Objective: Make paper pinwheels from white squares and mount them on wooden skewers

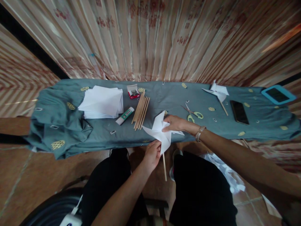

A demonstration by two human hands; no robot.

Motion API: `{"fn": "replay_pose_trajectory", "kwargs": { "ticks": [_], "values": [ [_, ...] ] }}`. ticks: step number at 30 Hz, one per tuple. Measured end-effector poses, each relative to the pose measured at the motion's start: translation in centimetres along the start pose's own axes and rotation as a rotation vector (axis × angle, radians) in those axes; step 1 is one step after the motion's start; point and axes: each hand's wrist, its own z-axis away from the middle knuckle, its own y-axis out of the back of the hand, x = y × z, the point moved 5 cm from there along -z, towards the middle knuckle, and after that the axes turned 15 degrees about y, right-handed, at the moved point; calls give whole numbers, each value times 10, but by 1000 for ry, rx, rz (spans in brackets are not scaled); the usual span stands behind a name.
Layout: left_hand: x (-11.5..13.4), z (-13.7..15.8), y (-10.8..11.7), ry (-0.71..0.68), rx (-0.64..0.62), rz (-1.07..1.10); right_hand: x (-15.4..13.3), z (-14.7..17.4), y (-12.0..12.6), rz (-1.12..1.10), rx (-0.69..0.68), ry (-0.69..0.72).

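Observation:
A white paper pinwheel (pixel 162 133) on a wooden stick (pixel 164 168) is held at the table's front edge, its stick pointing down toward the floor. My left hand (pixel 152 153) is closed at the pinwheel's lower side, near the top of the stick; its fingertips are partly hidden behind the paper. My right hand (pixel 174 123) grips the pinwheel from the right, thumb on the paper near its centre. Just left of the pinwheel lies a bundle of wooden sticks (pixel 141 111). Scissors (pixel 194 113) with green handles rest to the right, beyond my right hand.
Left on the cloth-covered table (pixel 164 94) are stacked white paper (pixel 101 102), a glue stick (pixel 125 115) and a small red box (pixel 133 91) of dark bits. Rightward lie another pinwheel (pixel 217 91), a phone (pixel 239 112) and a blue-framed tablet (pixel 278 94). Paper scraps (pixel 227 171) lie below.

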Motion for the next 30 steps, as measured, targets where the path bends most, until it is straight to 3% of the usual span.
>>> {"fn": "replay_pose_trajectory", "kwargs": {
  "ticks": [6, 11, 17, 30],
  "values": [
    [4, 15, 0, 87, -66, 34, -2, -1, -1, 5, -5, 8],
    [11, 10, -11, 155, 19, -125, -1, -1, -1, 13, -14, 17],
    [13, -2, -15, 136, 123, -119, -4, -1, 0, 17, -52, 15],
    [4, -6, -24, 134, 50, -84, 2, -2, 0, 1, -61, -16]
  ]
}}
